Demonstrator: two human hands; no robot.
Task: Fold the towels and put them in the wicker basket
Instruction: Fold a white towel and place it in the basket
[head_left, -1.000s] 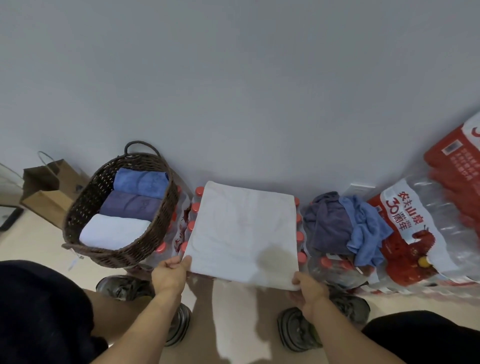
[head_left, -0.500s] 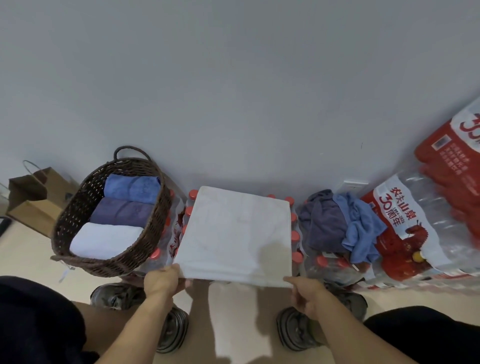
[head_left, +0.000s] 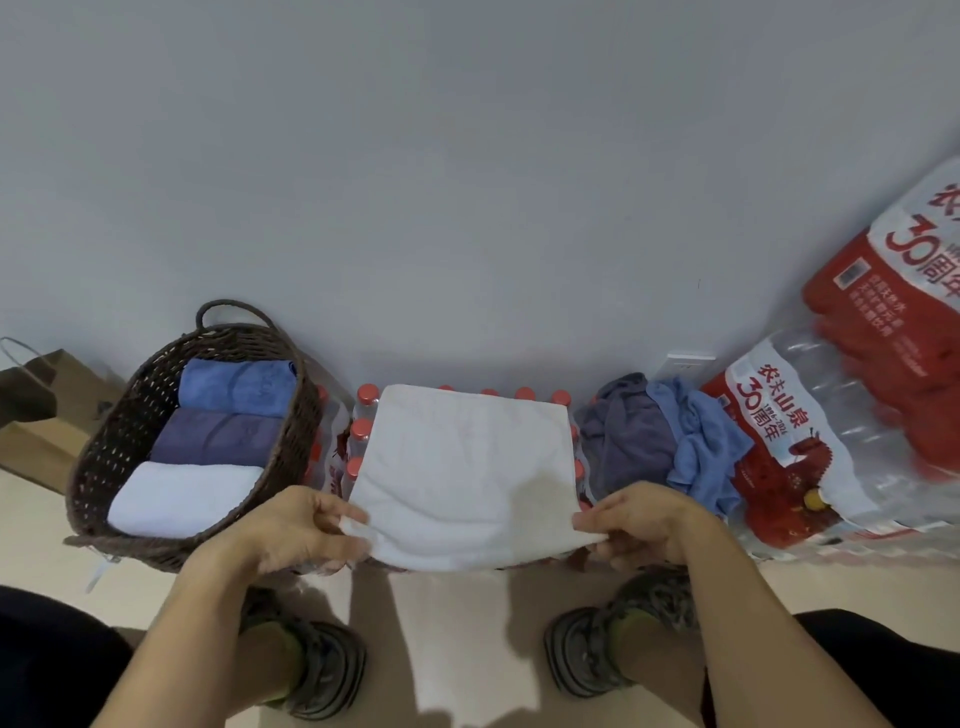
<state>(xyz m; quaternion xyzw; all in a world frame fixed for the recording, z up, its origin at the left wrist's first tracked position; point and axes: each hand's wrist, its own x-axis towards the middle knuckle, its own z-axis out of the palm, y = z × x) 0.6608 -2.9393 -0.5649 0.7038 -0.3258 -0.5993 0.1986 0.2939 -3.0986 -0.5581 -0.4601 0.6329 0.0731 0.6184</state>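
Note:
A white towel (head_left: 467, 467) lies spread on a pack of red-capped water bottles (head_left: 363, 431) against the wall. My left hand (head_left: 291, 530) pinches its near left corner and my right hand (head_left: 639, 519) pinches its near right corner, with the near edge lifted slightly. To the left stands the dark wicker basket (head_left: 104, 457), holding a blue, a purple and a white folded towel side by side. A crumpled grey towel (head_left: 628, 441) and a crumpled light blue towel (head_left: 701, 447) lie heaped to the right of the white one.
Shrink-wrapped packs of bottled water with red labels (head_left: 810, 447) are stacked at the right. A brown paper bag (head_left: 36, 410) stands left of the basket. My two shoes (head_left: 322, 670) rest on the beige floor below the towel. A grey wall closes the back.
Both hands have come up from under the towel's near edge and now pinch its two near corners. The camera has tilted, so everything sits a little lower in view.

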